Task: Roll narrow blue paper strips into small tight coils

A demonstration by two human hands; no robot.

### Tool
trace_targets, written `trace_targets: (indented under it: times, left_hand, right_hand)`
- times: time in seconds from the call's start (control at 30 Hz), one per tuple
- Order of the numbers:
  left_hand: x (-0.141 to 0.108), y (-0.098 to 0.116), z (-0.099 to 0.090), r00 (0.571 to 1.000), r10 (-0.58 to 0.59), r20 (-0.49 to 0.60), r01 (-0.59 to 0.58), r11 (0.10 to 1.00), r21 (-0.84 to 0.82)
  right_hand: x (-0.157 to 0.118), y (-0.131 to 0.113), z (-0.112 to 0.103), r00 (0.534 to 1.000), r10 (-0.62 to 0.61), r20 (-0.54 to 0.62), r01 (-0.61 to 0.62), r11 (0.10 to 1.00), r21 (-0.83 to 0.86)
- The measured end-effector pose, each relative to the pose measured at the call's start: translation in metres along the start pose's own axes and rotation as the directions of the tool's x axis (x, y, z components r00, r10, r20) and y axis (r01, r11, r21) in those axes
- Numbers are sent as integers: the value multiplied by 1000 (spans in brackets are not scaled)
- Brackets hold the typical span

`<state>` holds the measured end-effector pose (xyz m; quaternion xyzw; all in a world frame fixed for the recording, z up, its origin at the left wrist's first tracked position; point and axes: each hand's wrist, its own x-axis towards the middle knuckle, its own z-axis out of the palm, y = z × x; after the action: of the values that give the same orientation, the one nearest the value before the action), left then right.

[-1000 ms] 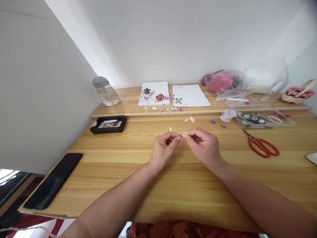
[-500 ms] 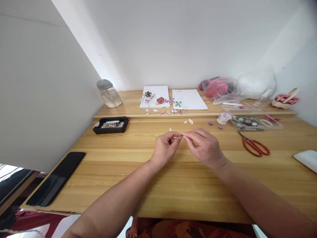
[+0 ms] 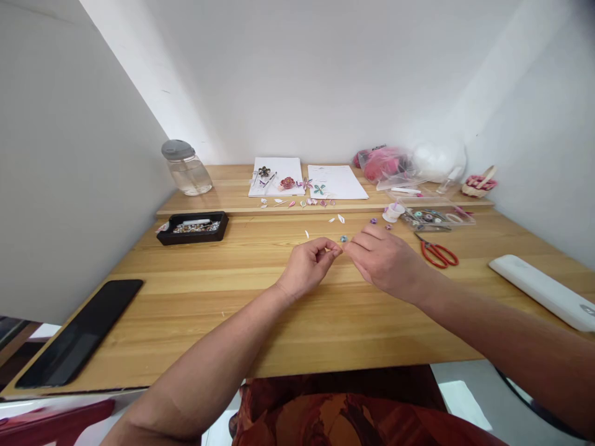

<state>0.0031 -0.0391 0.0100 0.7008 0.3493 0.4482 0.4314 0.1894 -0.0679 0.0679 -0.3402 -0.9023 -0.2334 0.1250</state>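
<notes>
My left hand (image 3: 307, 265) is closed in a pinch of thumb and forefinger above the middle of the table. Its fingertips nearly meet those of my right hand (image 3: 383, 263), which is also pinched. Whatever lies between the fingers is too fine to make out. Just beyond the fingertips is a small blue-green ball-like piece (image 3: 344, 238). White petal-shaped pieces (image 3: 341, 218) lie farther back, and a single white sliver (image 3: 307, 234) lies beyond my left hand. Two small purple pieces, one a purple bead-like piece (image 3: 374, 220), are past my right hand.
Red-handled scissors (image 3: 439, 254) and a clear box of small supplies (image 3: 465, 220) lie right, near a white spool (image 3: 394, 213). A black bead tray (image 3: 216, 236), a phone (image 3: 81, 331) and a bottle (image 3: 188, 176) are left. Papers (image 3: 341, 186) with wire flowers lie on the back ledge.
The view has shifted, showing more of the white device at right. My right hand has turned slightly, its back more upward. The blue-green piece now shows beyond the fingertips. Both hands stay pinched together.
</notes>
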Motion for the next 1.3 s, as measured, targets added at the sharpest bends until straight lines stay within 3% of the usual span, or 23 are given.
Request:
trace_targets:
  times: [0.13,0.27,0.33,0.4,0.5,0.67,0.77,0.9,1.03,1.17,1.3]
  left_hand:
    - [-3,4,2,998,27,60,-26,1000,-13]
    - [-7,8,3,990,46,134,-42,998,-38]
    - [-7,10,4,988,34,149,-23,997,-77]
    - [-6,10,4,988,17,153,7,989,-150]
    - [-4,12,6,987,-3,158,50,955,-293]
    - [-4,16,11,976,-159,146,213,833,-510]
    - [-6,16,13,951,-246,189,310,740,-597]
    - [-9,14,17,930,-275,243,366,643,-673]
    - [-12,13,21,910,-320,264,406,557,-724]
    - [-13,12,23,894,-350,279,430,498,-753]
    - [-13,12,25,894,-361,265,421,480,-769]
  right_hand:
    - [1,-4,-17,995,-19,102,14,999,44]
    - [6,-1,-30,968,107,226,-164,954,252]
    - [6,3,-32,920,210,330,-337,854,397]
    - [5,8,-32,844,296,448,-514,686,515]
    - [-1,11,-29,764,363,533,-645,432,631]
    - [-5,2,-24,721,502,477,-608,130,783]
    - [-4,-7,-23,640,606,472,-594,1,805]
    - [-4,-20,-16,526,712,465,-536,-146,831]
    - [-4,-31,-2,458,760,461,-390,-294,873]
    - [0,-40,10,380,816,435,-270,-352,896]
    - [5,-43,18,314,876,367,-263,-291,920]
